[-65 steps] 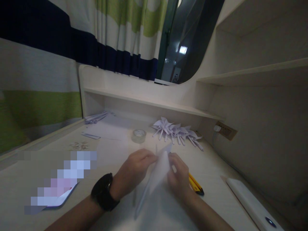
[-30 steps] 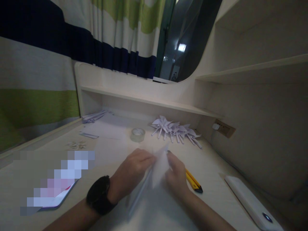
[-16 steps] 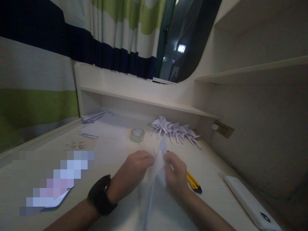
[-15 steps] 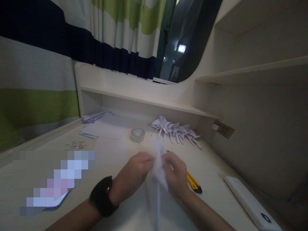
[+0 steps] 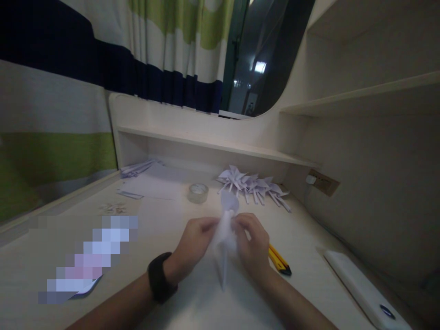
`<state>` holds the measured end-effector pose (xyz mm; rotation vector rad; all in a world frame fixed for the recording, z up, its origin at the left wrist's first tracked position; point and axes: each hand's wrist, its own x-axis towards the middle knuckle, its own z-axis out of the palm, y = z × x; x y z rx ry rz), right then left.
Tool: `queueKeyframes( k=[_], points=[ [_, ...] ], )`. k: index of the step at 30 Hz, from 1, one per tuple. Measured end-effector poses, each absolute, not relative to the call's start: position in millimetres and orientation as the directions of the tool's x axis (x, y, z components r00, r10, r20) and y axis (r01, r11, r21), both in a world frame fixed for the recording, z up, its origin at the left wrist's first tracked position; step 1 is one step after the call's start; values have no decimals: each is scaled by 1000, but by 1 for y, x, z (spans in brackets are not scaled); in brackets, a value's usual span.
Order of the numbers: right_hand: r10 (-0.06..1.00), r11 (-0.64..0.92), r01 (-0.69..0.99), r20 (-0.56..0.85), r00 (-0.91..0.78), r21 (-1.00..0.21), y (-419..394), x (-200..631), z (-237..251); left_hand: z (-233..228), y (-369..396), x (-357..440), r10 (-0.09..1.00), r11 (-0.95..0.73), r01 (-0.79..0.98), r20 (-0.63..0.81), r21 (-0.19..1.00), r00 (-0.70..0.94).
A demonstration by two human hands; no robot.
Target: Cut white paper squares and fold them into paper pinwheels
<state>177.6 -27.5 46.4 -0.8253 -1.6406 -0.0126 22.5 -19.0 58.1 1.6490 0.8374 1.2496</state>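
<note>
Between my two hands is a white paper pinwheel (image 5: 225, 231), blurred by motion, with its thin rolled-paper stick (image 5: 224, 272) pointing down toward me. My left hand (image 5: 196, 240) pinches its left side near the centre, and a black watch sits on that wrist. From the other side, my right hand (image 5: 252, 238) has its thumb and fingers closed on the paper. The exact spot where the fingertips meet the paper is partly hidden. A yellow utility knife (image 5: 279, 259) lies just right of my right hand.
Several paper pinwheels (image 5: 252, 183) lie in a row at the back. Left of them are a clear tape roll (image 5: 198, 193), paper sheets (image 5: 154, 181), rolled paper sticks (image 5: 137, 168) and small scraps (image 5: 112, 208). A blurred-out phone (image 5: 91, 261) lies left; a white oblong device (image 5: 364, 288) lies right.
The pinwheel has turned in my hands, and its stick's lower end now shows higher up. My left wrist has shifted slightly right. Both hands keep their hold.
</note>
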Motion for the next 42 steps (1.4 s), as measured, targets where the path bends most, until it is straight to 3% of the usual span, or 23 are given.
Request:
queueKeyframes(
  k=[5, 9, 13, 16, 20, 24, 28, 31, 34, 38, 42],
  points=[
    [362, 776, 592, 923, -134, -218, -19, 187, 36, 59, -21, 22, 881, -405, 7, 388, 914, 270],
    [273, 744, 668, 906, -322, 13, -14, 198, 32, 56, -21, 20, 828, -555, 151, 525, 818, 198],
    [229, 728, 679, 902, -366, 91, -13, 202, 32, 51, -21, 19, 687, -724, 258, 701, 640, 190],
    [197, 741, 664, 911, -361, 103, -16, 200, 34, 48, -22, 21, 643, -763, 260, 739, 592, 203],
    [279, 751, 659, 922, -269, -35, -23, 195, 38, 49, -22, 23, 663, -748, 190, 726, 636, 182],
    [484, 751, 577, 862, -150, -321, -32, 187, 47, 50, -21, 20, 639, -769, 172, 745, 616, 192],
    [737, 608, 452, 675, -18, -652, -38, 180, 55, 44, -20, 15, 504, -851, 325, 814, 411, 288],
    [800, 543, 409, 600, 14, -734, -40, 176, 56, 38, -21, 14, 416, -851, 474, 844, 228, 340],
    [724, 592, 512, 690, 3, -623, -40, 176, 54, 37, -25, 15, 389, -831, 532, 853, 161, 348],
    [499, 706, 623, 861, -100, -337, -38, 178, 51, 43, -31, 16, 415, -839, 498, 851, 221, 323],
    [382, 736, 654, 906, -184, -177, -37, 179, 48, 49, -34, 16, 395, -851, 470, 877, 236, 275]
  ],
)
